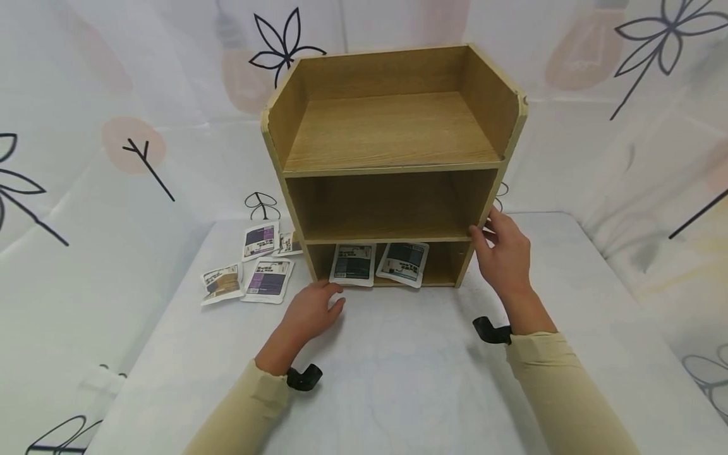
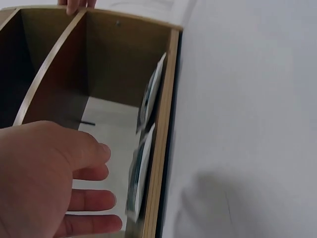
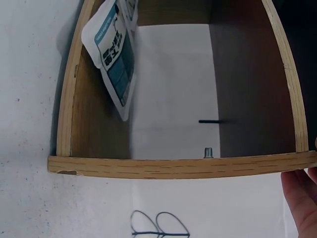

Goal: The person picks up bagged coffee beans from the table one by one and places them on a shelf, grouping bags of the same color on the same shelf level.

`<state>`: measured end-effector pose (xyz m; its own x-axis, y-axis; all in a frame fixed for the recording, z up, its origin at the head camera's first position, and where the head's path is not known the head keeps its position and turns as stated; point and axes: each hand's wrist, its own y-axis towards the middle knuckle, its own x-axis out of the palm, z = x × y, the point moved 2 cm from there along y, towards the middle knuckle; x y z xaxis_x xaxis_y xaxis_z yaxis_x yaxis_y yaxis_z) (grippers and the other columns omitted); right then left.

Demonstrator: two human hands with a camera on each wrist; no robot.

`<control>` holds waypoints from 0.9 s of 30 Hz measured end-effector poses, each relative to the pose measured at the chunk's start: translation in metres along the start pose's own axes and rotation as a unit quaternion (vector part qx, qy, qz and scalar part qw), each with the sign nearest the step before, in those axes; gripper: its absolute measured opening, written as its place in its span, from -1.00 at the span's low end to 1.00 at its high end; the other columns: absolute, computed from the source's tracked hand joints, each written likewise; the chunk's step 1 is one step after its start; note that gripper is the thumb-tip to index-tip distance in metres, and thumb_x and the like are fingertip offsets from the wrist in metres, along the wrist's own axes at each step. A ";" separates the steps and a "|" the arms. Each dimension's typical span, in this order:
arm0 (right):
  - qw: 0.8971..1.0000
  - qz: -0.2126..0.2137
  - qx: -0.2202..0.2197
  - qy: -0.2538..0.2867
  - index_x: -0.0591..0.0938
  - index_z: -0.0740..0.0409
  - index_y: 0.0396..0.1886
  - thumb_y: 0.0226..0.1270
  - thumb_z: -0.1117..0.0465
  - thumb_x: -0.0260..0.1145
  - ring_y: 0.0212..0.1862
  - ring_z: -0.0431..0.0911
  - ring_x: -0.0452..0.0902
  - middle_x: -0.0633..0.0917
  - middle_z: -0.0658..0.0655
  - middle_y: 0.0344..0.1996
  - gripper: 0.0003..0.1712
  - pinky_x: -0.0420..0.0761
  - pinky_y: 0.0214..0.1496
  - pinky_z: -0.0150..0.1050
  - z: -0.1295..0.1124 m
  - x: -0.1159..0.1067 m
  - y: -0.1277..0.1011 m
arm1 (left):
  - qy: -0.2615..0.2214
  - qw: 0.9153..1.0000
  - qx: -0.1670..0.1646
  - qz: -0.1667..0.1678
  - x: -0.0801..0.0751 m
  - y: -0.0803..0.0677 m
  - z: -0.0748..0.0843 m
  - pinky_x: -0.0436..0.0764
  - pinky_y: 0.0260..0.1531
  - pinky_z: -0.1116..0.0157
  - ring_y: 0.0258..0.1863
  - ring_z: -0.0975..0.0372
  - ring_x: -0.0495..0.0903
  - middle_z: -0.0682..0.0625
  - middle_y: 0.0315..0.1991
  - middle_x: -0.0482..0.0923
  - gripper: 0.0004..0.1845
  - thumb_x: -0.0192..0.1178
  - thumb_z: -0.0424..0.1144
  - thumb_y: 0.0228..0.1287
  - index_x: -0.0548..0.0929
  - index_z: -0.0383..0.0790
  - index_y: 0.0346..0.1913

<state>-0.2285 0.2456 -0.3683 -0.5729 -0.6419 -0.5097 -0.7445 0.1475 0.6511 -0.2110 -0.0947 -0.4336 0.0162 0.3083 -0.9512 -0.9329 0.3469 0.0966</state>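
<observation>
A small wooden shelf unit [image 1: 392,167] stands upright on the white-covered table. My right hand [image 1: 505,253] grips its right side panel at the front edge, thumb to the front and fingers on the outer side. By the lower left corner is my left hand [image 1: 309,311], its fingers loosely extended and holding nothing; whether they touch the wood I cannot tell. Two sealed packets lie in the bottom compartment: a dark green one [image 1: 352,265] near the left hand and a teal one [image 1: 402,263] tilted beside it, both slightly over the front edge.
Left of the shelf lie several more packets, among them a purple one [image 1: 268,280] and a brown one [image 1: 222,284]. A white patterned cloth [image 1: 170,82] hangs behind and around the table [image 1: 398,379]. The bottom compartment has an open back.
</observation>
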 end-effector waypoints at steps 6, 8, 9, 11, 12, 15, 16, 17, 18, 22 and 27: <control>1.000 -0.002 -0.001 -0.008 0.39 0.11 0.39 0.38 0.31 0.22 0.10 0.21 0.60 0.59 0.31 0.12 -0.42 0.64 0.03 0.06 0.000 0.000 -0.001 | -0.006 1.000 -0.015 0.009 -0.004 -0.005 -0.021 0.58 0.10 0.05 0.07 0.04 0.59 -0.08 0.04 0.63 -0.68 0.20 -0.11 0.31 0.64 -0.13 0.07; 1.000 -0.001 -0.005 -0.016 0.39 0.12 0.38 0.38 0.31 0.21 0.10 0.21 0.60 0.59 0.31 0.12 -0.42 0.65 0.03 0.06 -0.001 0.000 -0.001 | -0.007 1.000 -0.014 0.019 -0.007 -0.007 -0.027 0.57 0.10 0.03 0.08 0.03 0.58 -0.11 0.05 0.61 -0.65 0.21 -0.12 0.30 0.62 -0.15 0.10; 1.000 -0.001 -0.006 -0.019 0.38 0.13 0.38 0.38 0.31 0.21 0.09 0.21 0.60 0.58 0.31 0.11 -0.43 0.65 0.02 0.06 -0.001 0.000 -0.001 | -0.004 1.000 -0.013 0.024 -0.007 -0.008 -0.031 0.57 0.11 0.03 0.09 0.02 0.58 -0.12 0.07 0.60 -0.63 0.21 -0.11 0.30 0.61 -0.16 0.12; 1.000 -0.001 -0.009 -0.024 0.38 0.15 0.38 0.39 0.32 0.20 0.09 0.21 0.60 0.58 0.32 0.10 -0.43 0.65 0.02 0.06 -0.001 0.000 0.000 | -0.004 0.999 -0.014 0.030 -0.009 -0.011 -0.038 0.54 0.15 0.01 0.12 0.00 0.55 -0.14 0.09 0.58 -0.60 0.21 -0.12 0.31 0.59 -0.18 0.15; 1.000 -0.002 -0.010 -0.025 0.38 0.16 0.38 0.40 0.31 0.19 0.08 0.22 0.60 0.58 0.33 0.09 -0.44 0.65 0.02 0.06 -0.002 0.001 0.000 | -0.003 0.999 -0.016 0.032 -0.010 -0.012 -0.041 0.53 0.17 0.00 0.13 -0.01 0.54 -0.14 0.11 0.56 -0.59 0.21 -0.12 0.31 0.58 -0.19 0.16; 1.000 -0.003 -0.011 -0.023 0.38 0.18 0.37 0.40 0.32 0.19 0.08 0.22 0.60 0.58 0.33 0.08 -0.45 0.65 0.01 0.05 -0.002 0.001 -0.001 | 0.010 0.999 -0.023 0.038 -0.012 -0.015 -0.052 0.48 0.22 -0.03 0.19 -0.02 0.49 -0.16 0.16 0.52 -0.55 0.20 -0.10 0.31 0.52 -0.18 0.21; 1.000 -0.003 -0.011 -0.022 0.38 0.19 0.37 0.40 0.32 0.19 0.08 0.23 0.60 0.58 0.34 0.08 -0.45 0.65 0.01 0.05 -0.002 0.001 -0.001 | 0.012 0.999 -0.026 0.040 -0.013 -0.015 -0.056 0.46 0.23 -0.03 0.21 -0.03 0.47 -0.16 0.17 0.51 -0.53 0.20 -0.10 0.31 0.50 -0.18 0.24; 1.000 -0.002 -0.011 -0.020 0.38 0.19 0.36 0.40 0.32 0.19 0.08 0.23 0.60 0.58 0.34 0.08 -0.45 0.65 0.01 0.05 -0.002 0.001 -0.001 | 0.015 0.999 -0.029 0.041 -0.014 -0.016 -0.059 0.45 0.25 -0.04 0.23 -0.03 0.46 -0.17 0.19 0.49 -0.51 0.20 -0.10 0.31 0.48 -0.17 0.26; 1.000 -0.002 -0.011 -0.020 0.38 0.20 0.36 0.40 0.32 0.19 0.07 0.23 0.60 0.58 0.34 0.08 -0.45 0.65 0.01 0.06 -0.002 0.001 -0.001 | 0.015 0.998 -0.032 0.042 -0.014 -0.017 -0.062 0.43 0.26 -0.04 0.24 -0.04 0.44 -0.17 0.21 0.48 -0.48 0.20 -0.10 0.31 0.46 -0.18 0.28; 1.000 -0.002 -0.011 -0.019 0.37 0.21 0.37 0.40 0.33 0.19 0.07 0.24 0.60 0.58 0.35 0.08 -0.45 0.65 0.01 0.06 -0.001 0.001 -0.001 | 0.011 0.998 -0.040 0.045 -0.017 -0.019 -0.073 0.39 0.30 -0.07 0.29 -0.09 0.38 -0.23 0.27 0.41 -0.38 0.20 -0.11 0.30 0.36 -0.22 0.37; 1.000 -0.001 -0.012 -0.020 0.37 0.22 0.37 0.40 0.32 0.19 0.06 0.24 0.60 0.58 0.36 0.07 -0.45 0.65 0.00 0.05 0.000 0.001 -0.002 | 0.014 0.997 -0.060 0.040 -0.019 -0.020 -0.088 0.38 0.29 -0.09 0.29 -0.11 0.36 -0.25 0.30 0.35 -0.33 0.19 -0.12 0.29 0.28 -0.23 0.41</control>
<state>-0.2278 0.2449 -0.3701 -0.5841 -0.6119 -0.5332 -0.7382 0.1275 0.6624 -0.2238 -0.1851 -0.4435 -0.0691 0.3049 -0.9499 -0.9673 0.2123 0.1385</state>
